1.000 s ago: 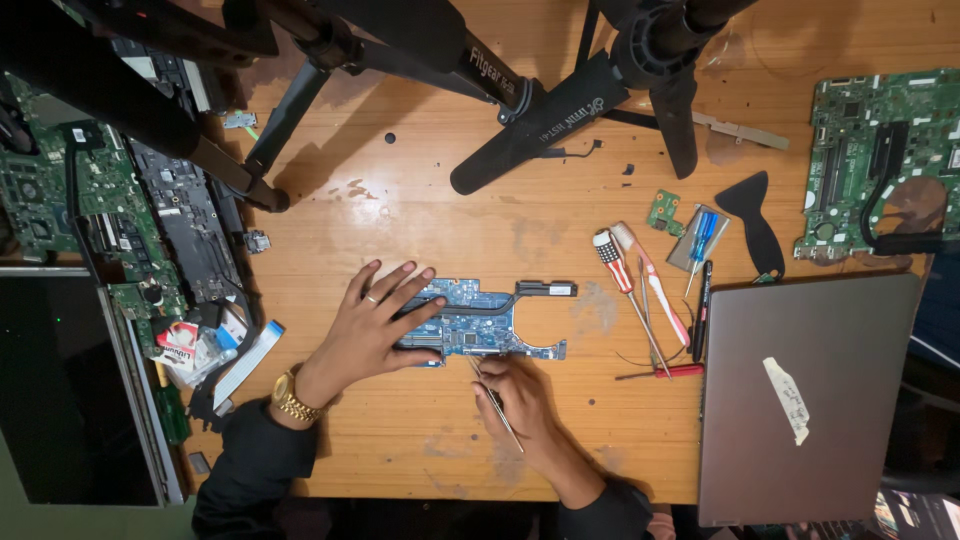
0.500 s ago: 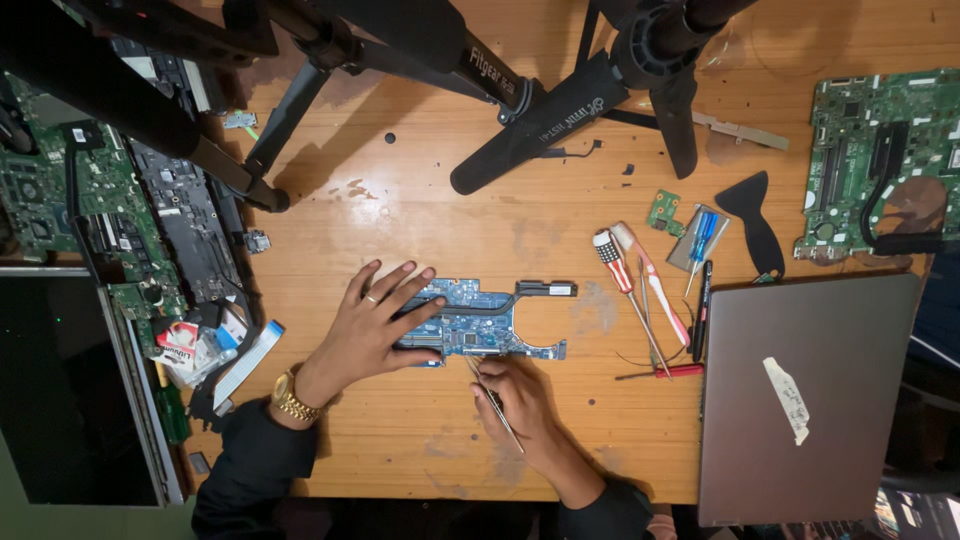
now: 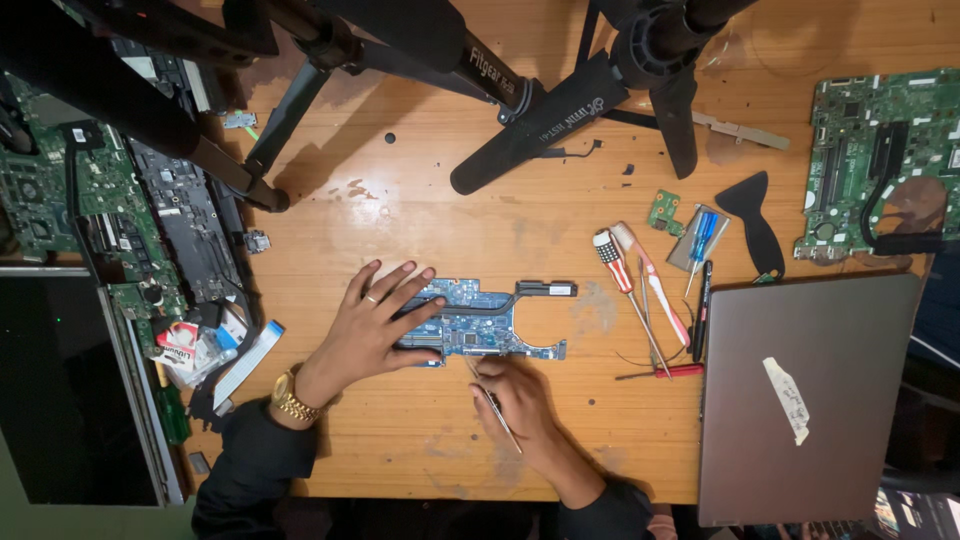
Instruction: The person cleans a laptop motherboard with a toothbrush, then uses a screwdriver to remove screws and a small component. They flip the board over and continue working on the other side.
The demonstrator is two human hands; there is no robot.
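Note:
A blue laptop circuit board (image 3: 490,322) with a black heat pipe lies flat in the middle of the wooden table (image 3: 430,210). My left hand (image 3: 372,328) rests on the board's left end with fingers spread, pressing it down; a gold watch is on that wrist. My right hand (image 3: 515,402) sits just below the board's lower edge and grips a thin metal tool (image 3: 490,400) like a pen. The tool's tip touches the board's bottom edge.
Several screwdrivers (image 3: 640,295) and a black pry tool (image 3: 755,225) lie to the right. A closed grey laptop (image 3: 805,395) sits at lower right, a green board (image 3: 880,160) at upper right. Black tripod legs (image 3: 540,125) cross the top. Opened laptop parts (image 3: 150,230) crowd the left.

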